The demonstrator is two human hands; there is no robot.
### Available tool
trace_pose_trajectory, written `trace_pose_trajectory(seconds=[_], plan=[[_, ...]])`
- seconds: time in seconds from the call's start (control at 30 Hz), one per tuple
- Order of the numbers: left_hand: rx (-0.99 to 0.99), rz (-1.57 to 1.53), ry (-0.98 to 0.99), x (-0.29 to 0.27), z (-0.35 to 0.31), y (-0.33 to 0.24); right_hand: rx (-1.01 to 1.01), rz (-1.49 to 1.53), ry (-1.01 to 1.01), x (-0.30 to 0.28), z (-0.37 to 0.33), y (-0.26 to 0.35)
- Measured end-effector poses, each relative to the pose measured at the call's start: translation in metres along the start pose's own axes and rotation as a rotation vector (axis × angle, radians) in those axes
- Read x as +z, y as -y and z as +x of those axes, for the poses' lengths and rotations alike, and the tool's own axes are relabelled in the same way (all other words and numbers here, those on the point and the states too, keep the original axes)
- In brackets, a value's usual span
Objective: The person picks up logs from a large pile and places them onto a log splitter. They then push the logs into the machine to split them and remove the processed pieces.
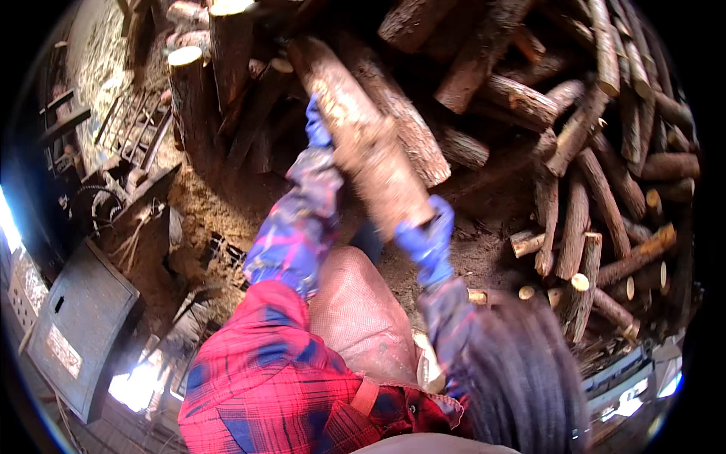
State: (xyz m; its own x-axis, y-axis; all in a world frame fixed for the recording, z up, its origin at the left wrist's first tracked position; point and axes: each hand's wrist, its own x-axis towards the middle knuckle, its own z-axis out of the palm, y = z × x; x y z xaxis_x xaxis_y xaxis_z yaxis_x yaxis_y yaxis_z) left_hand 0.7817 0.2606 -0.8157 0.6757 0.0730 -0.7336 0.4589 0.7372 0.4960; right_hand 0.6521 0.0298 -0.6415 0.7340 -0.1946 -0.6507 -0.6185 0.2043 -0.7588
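Note:
A thick, rough-barked log [372, 147] lies slantwise in front of me, its near end tipped toward my right side. My right hand [429, 240], in a blue glove, is closed on that near end. On the log's left side, farther up, is my left hand [318, 125], also gloved in blue; it grips the log, though part of its fingers is hidden. Motion blurs the log's surface slightly. Just to its right, a second log [404, 117] runs nearly parallel. Whether the two logs touch farther back, I cannot tell.
Loose logs [522, 98] are heaped ahead and to the right, with thinner branches [603, 200] among them. Upright logs [189, 98] stand at the far left. A grey metal box [94, 303] is at lower left. Dirt floor [484, 250] shows beyond my right hand.

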Motion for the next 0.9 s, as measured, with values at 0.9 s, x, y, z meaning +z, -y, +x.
trace_pose_trajectory(seconds=[0.9], plan=[[1.631,1.521,1.393,0.276,-0.66,0.124,-0.109,1.181,0.327,-0.313,-0.424,0.087]])
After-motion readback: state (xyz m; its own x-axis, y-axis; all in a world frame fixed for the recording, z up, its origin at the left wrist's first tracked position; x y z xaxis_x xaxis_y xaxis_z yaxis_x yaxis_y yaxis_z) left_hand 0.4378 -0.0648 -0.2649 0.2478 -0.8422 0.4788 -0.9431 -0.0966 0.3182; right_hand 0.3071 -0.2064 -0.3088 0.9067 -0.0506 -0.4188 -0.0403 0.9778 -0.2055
